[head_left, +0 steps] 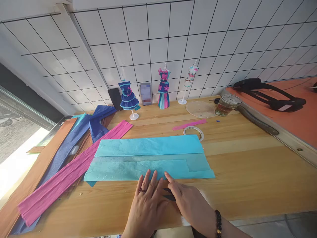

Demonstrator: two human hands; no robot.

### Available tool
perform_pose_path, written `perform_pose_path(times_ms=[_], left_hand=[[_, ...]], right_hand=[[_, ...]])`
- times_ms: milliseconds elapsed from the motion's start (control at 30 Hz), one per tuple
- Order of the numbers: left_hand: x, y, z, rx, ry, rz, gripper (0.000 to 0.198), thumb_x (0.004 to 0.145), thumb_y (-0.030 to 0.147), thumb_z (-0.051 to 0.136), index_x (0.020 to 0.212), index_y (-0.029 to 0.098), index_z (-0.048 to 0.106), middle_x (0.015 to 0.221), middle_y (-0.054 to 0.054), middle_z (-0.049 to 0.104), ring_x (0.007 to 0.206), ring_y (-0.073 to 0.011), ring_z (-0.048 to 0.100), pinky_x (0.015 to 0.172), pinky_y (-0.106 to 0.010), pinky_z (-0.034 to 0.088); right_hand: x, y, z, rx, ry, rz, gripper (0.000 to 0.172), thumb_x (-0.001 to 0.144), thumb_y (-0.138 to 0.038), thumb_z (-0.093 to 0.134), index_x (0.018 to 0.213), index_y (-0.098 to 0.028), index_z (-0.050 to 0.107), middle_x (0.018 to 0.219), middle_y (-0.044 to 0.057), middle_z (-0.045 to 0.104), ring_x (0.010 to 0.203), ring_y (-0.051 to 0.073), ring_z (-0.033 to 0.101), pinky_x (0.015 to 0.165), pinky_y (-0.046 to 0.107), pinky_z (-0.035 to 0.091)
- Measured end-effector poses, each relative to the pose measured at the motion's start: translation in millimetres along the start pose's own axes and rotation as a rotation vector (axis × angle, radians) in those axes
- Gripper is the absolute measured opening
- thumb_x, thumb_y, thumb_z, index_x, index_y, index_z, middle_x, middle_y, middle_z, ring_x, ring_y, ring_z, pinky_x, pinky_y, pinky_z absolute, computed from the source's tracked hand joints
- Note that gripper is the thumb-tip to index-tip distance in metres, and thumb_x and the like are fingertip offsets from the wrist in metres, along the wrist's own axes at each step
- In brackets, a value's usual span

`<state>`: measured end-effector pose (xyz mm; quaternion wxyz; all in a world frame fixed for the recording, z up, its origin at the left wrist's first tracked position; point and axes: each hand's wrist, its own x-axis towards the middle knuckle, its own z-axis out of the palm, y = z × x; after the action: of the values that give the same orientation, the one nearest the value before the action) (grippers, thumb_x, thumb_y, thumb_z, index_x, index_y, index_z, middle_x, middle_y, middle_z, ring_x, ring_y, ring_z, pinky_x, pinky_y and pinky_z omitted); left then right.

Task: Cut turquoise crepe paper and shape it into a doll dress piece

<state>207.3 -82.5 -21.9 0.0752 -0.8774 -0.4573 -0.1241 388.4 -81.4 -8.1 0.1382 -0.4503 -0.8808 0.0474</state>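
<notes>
A sheet of turquoise crepe paper lies flat across the middle of the table, with folded or overlapping strips along its length. Along its near edge, my left hand rests with fingers stretched out, the fingertips on the paper. My right hand is closed around a pair of scissors. Only their black blades show, slightly apart and pointing left beneath the hand; the handles are hidden. The right index finger reaches forward onto the paper's near edge, beside the left fingertips.
Long pink, brown and blue crepe strips lie at left. Behind the sheet are a tape roll, a pink strip and a glass jar. Small dress forms and phones stand along the tiled wall.
</notes>
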Motion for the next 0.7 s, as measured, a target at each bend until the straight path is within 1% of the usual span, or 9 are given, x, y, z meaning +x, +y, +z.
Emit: perform_pose_path(times_ms=[100, 200, 300, 400, 533, 700], left_hand=[[-0.2, -0.2, 0.9, -0.005, 0.003, -0.004, 0.045, 0.085, 0.04, 0.044, 0.127, 0.023, 0.046, 0.137, -0.003, 0.043, 0.128, -0.0248, 0.033, 0.102, -0.041, 0.031], [-1.8, -1.0, 3.4, 0.005, -0.003, -0.001, 0.046, 0.085, 0.039, 0.045, 0.127, 0.022, 0.046, 0.138, -0.005, 0.041, 0.128, -0.0268, 0.033, 0.102, -0.043, 0.031], [-3.5, -2.9, 5.4, 0.039, -0.034, 0.028, 0.05, 0.084, 0.035, 0.047, 0.131, 0.021, 0.041, 0.14, -0.006, 0.038, 0.129, -0.0282, 0.031, 0.101, -0.044, 0.032], [-4.3, -4.6, 6.5, 0.069, -0.048, 0.047, 0.055, 0.083, 0.033, 0.049, 0.134, 0.021, 0.036, 0.142, -0.007, 0.034, 0.129, -0.0293, 0.03, 0.1, -0.045, 0.032], [-5.2, -5.1, 7.2, 0.097, -0.034, 0.046, 0.056, 0.082, 0.033, 0.05, 0.135, 0.023, 0.034, 0.141, -0.009, 0.035, 0.129, -0.0312, 0.03, 0.1, -0.047, 0.03], [-5.6, -4.4, 7.6, 0.079, -0.03, 0.037, 0.055, 0.082, 0.033, 0.05, 0.134, 0.024, 0.036, 0.141, -0.008, 0.036, 0.129, -0.0316, 0.03, 0.102, -0.048, 0.027]], right_hand=[[-0.5, 1.1, 0.5, -0.041, -0.011, 0.01, 0.037, 0.083, -0.005, 0.039, 0.117, -0.015, 0.049, 0.106, 0.013, 0.067, 0.064, 0.014, 0.067, 0.054, 0.021, 0.05], [-12.5, 9.1, -1.6, -0.052, -0.014, 0.027, 0.04, 0.081, -0.002, 0.034, 0.117, -0.013, 0.048, 0.108, 0.014, 0.066, 0.064, 0.015, 0.067, 0.053, 0.022, 0.052], [-27.4, 16.7, -5.3, -0.055, -0.008, 0.052, 0.042, 0.081, -0.001, 0.029, 0.116, -0.011, 0.047, 0.115, 0.015, 0.062, 0.065, 0.015, 0.067, 0.054, 0.023, 0.052], [-36.1, 18.5, -8.6, -0.038, -0.003, 0.063, 0.037, 0.084, -0.004, 0.03, 0.115, -0.014, 0.049, 0.125, 0.014, 0.055, 0.065, 0.013, 0.066, 0.056, 0.023, 0.051], [-36.7, 15.4, -10.5, -0.025, -0.003, 0.05, 0.029, 0.088, -0.011, 0.036, 0.11, -0.018, 0.052, 0.128, 0.012, 0.052, 0.066, 0.012, 0.064, 0.057, 0.022, 0.05], [-36.3, 15.9, -10.2, -0.032, -0.027, 0.074, 0.032, 0.085, -0.007, 0.039, 0.111, -0.018, 0.052, 0.127, 0.012, 0.054, 0.066, 0.013, 0.064, 0.058, 0.023, 0.049]])
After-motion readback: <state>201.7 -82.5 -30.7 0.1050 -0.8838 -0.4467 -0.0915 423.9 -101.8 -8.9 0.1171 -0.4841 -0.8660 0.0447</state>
